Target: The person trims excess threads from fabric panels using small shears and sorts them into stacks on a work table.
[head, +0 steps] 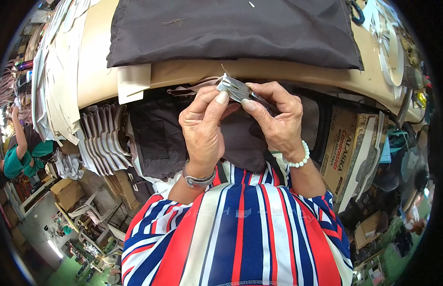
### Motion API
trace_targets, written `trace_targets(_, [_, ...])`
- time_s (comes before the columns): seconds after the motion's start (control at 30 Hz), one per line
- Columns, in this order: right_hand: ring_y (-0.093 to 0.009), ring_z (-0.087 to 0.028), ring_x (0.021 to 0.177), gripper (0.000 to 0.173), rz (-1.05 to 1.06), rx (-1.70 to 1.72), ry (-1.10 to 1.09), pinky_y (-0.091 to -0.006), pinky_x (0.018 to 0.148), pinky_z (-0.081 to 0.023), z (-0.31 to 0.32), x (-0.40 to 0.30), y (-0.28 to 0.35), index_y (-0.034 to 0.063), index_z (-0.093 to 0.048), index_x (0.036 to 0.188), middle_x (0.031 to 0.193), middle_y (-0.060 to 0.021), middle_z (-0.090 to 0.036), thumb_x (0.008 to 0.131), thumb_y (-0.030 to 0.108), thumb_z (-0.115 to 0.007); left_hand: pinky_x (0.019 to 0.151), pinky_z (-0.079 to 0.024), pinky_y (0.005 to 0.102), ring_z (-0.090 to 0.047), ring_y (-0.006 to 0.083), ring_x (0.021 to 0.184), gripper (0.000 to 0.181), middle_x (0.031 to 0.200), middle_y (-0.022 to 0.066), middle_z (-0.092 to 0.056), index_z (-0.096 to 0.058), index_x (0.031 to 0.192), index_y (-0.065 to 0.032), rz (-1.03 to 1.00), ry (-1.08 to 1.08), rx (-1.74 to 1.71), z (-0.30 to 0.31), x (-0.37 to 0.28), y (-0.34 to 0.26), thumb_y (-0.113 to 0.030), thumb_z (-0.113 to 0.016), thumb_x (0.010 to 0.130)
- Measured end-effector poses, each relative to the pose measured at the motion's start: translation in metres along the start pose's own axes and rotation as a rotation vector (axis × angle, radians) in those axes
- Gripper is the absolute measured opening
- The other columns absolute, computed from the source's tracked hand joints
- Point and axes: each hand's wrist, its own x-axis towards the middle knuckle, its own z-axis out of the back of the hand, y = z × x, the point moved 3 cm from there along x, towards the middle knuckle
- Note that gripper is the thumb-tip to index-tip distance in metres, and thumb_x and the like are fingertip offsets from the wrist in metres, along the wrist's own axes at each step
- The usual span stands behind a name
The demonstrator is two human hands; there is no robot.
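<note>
Both hands meet in front of my chest, by the near edge of the tan work table (192,77). My left hand (203,123) pinches a small pale piece (221,85) between thumb and fingers, and a loose thread end rises from it. My right hand (278,114) grips a small silvery metal tool (237,89), perhaps thread snips, against that piece. Fingers hide part of the tool, so its exact kind is unclear. Below the hands, dark cloth (157,139) covers my lap. Beyond them a dark brown cloth (228,35) lies on the table, with thread scraps on it.
Pale cut strips (58,78) hang over the table's left side, above a stack of folded pieces (105,137). To the right stands a printed cardboard carton (336,153). White strips (389,53) lie at the far right. A person in green (19,159) is at far left.
</note>
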Motion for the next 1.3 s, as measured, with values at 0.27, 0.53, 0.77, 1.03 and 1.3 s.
trace_targets(0.27, [-0.010, -0.061, 0.070, 0.018, 0.009, 0.007, -0.026, -0.0210, 0.066, -0.048, 0.002, -0.001, -0.006, -0.0031, -0.064, 0.093, 0.077, -0.0064, -0.065, 0.078, 0.006, -0.066, 0.072, -0.052, 0.0258, -0.059, 0.0122, 0.083, 0.014, 0.096, 0.0070, -0.058, -0.064, 0.094, 0.0027, -0.020, -0.030, 0.036, 0.001, -0.001, 0.002, -0.003, -0.055, 0.086])
trace_targets(0.53, [-0.010, -0.061, 0.070, 0.013, 0.067, 0.079, -0.090, -0.0208, 0.062, -0.047, -0.005, -0.004, -0.020, -0.0030, -0.064, 0.088, 0.077, -0.0084, -0.066, 0.080, 0.007, -0.065, 0.073, -0.053, 0.0279, -0.061, 0.0144, 0.083, 0.015, 0.095, 0.0081, -0.061, -0.063, 0.096, 0.0024, 0.033, -0.033, -0.015, 0.003, 0.001, 0.005, -0.005, -0.055, 0.086])
trace_targets(0.77, [-0.002, -0.045, 0.057, 0.037, -0.151, 0.350, -0.106, -0.0177, 0.051, -0.037, 0.002, -0.006, -0.013, -0.0003, -0.054, 0.102, 0.068, 0.0036, -0.051, 0.072, 0.011, -0.073, 0.074, -0.052, 0.0289, -0.062, 0.0153, 0.082, 0.015, 0.091, 0.0089, -0.063, -0.063, 0.095, 0.0029, 0.086, -0.027, -0.115, 0.000, 0.002, 0.001, -0.006, -0.055, 0.086])
trace_targets(1.03, [-0.005, -0.049, 0.062, 0.008, 0.018, 0.001, -0.061, -0.0209, 0.053, -0.039, 0.005, 0.002, 0.014, -0.0007, -0.060, 0.080, 0.069, -0.0029, -0.057, 0.083, 0.007, -0.061, 0.074, -0.046, 0.0245, -0.057, 0.0145, 0.086, 0.014, 0.099, 0.0095, -0.058, -0.064, 0.093, 0.0030, -0.337, 0.131, 0.389, -0.007, 0.000, -0.023, 0.000, -0.060, 0.080])
trace_targets(1.3, [-0.001, -0.038, 0.048, 0.009, -0.248, 0.579, -0.224, -0.0157, 0.042, -0.026, 0.024, 0.003, 0.031, 0.0066, -0.061, 0.080, 0.062, 0.0068, -0.050, 0.085, 0.014, -0.059, 0.073, -0.045, 0.0234, -0.055, 0.0094, 0.079, 0.033, 0.086, 0.0064, -0.063, -0.059, 0.101, 0.0037, 0.048, 0.475, 0.688, -0.025, 0.026, -0.047, -0.011, -0.069, 0.074])
